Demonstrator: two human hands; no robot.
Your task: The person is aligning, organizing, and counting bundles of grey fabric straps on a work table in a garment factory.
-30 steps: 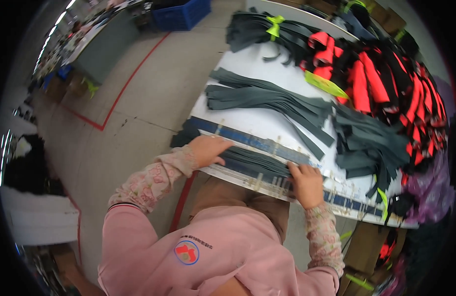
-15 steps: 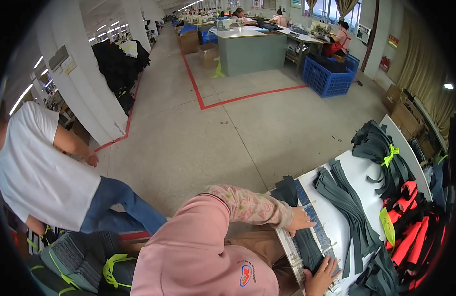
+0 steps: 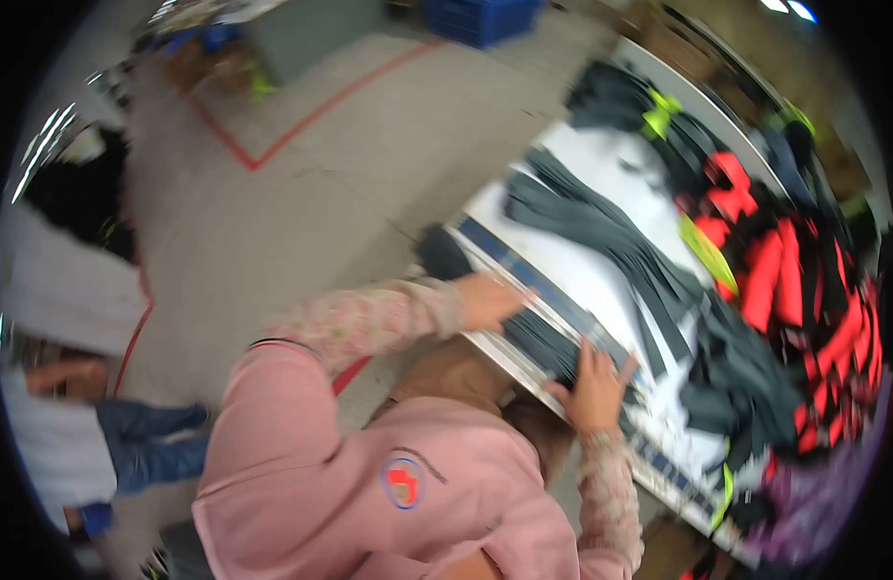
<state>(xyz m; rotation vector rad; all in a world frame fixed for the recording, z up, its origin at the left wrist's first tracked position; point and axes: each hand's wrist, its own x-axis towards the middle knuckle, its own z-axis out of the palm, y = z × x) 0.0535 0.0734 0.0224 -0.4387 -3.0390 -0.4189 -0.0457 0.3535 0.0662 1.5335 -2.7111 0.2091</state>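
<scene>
A stack of dark grey fabric strips (image 3: 541, 340) lies along the near edge of the white table (image 3: 601, 159). My left hand (image 3: 491, 302) rests over the far part of the stack, fingers stretched toward a blue ruler-like strip (image 3: 504, 253) set along the table. My right hand (image 3: 595, 389) lies on the nearer end, its fingers spread and thumb apart. Neither hand wraps round the strips. Beyond the blue strip is a longer loose bundle of dark grey strips (image 3: 601, 227), fanned out toward me. Motion blurs the picture somewhat.
Red and black fabric pieces (image 3: 780, 275) are heaped at the table's right, beside crumpled dark grey cloth (image 3: 741, 382). A tied grey bundle with a yellow-green band (image 3: 662, 114) sits at the far end. A person in a white top (image 3: 64, 454) is at the left. A blue crate (image 3: 483, 21) stands far off.
My view has turned toward the table, so the table sits further left and higher in the picture. Both hands stay on the grey strips. The person in white appears lower at the left.
</scene>
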